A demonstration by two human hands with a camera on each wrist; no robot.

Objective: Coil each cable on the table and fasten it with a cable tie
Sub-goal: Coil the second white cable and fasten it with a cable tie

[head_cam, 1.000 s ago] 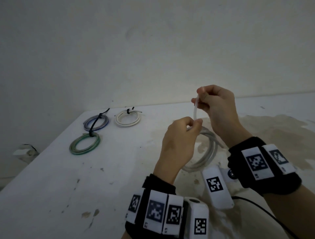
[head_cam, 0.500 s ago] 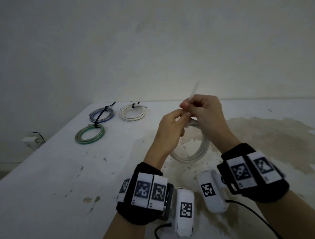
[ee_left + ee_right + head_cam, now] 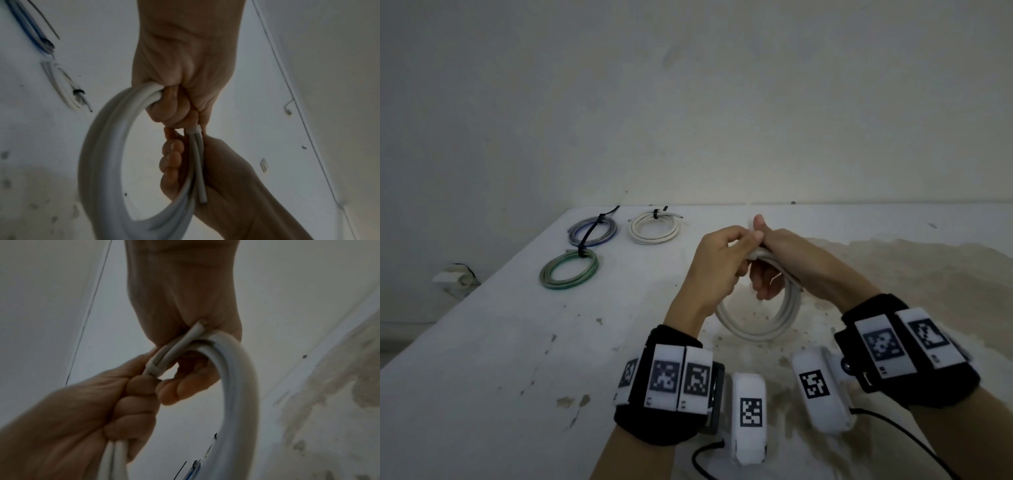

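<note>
4 coils: 3 tied ones upper left on the table (image 3: 482,342); 4th, white coil (image 3: 760,329), mid-frame, off the table. Left hand (image 3: 717,270) & right hand (image 3: 791,260) both grasp its top. Only wrist views show white tie (image 3: 193,130) around it.
</note>
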